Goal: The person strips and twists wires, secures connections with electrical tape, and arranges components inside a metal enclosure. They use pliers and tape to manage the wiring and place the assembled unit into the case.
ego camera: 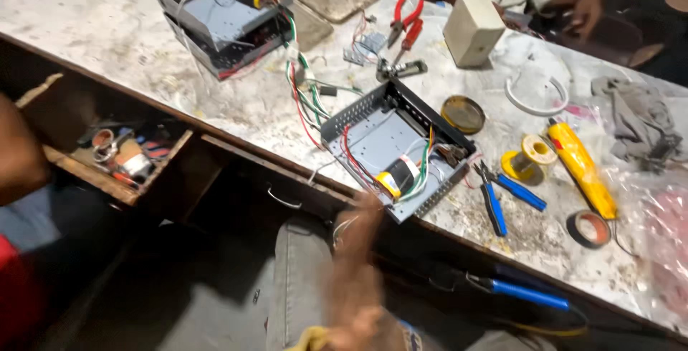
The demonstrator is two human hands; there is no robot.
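Near the bottom centre of the frame a blurred hand [358, 279] rises toward the table edge, fingers pointing up at the open metal chassis [398, 147]. Which of the person's hands it is cannot be told from the blur, nor whether the fingers are released or clenched — they seem to hold nothing. No second hand of the person is plainly in view.

The chassis sits in the middle of the frame at the near edge of the worn white table [107, 21], its near corner just over the lip. It is a shallow perforated sheet-metal tray with a black rear wall; inside lie red, green and white wires and a small yellow-and-black wound coil [393, 179].

Judged from its build, the tray is stiff and fairly light, with thin edges that may be sharp, while the wires are soft and easily snagged. The side walls look like the safest place to take hold, away from the coil and its leads.

Just right of it lie blue-handled pliers [493, 204], a yellow spool [527, 159], a yellow tool [582, 168] and a roll of tape [589, 228]. A second chassis [222, 25] stands in the upper left, red-handled pliers [405, 25] and a cream box [471, 29] at upper centre. Another person's hand [588, 11] rests at the far edge, upper right. An open drawer [118, 154] of oddments shows at left.
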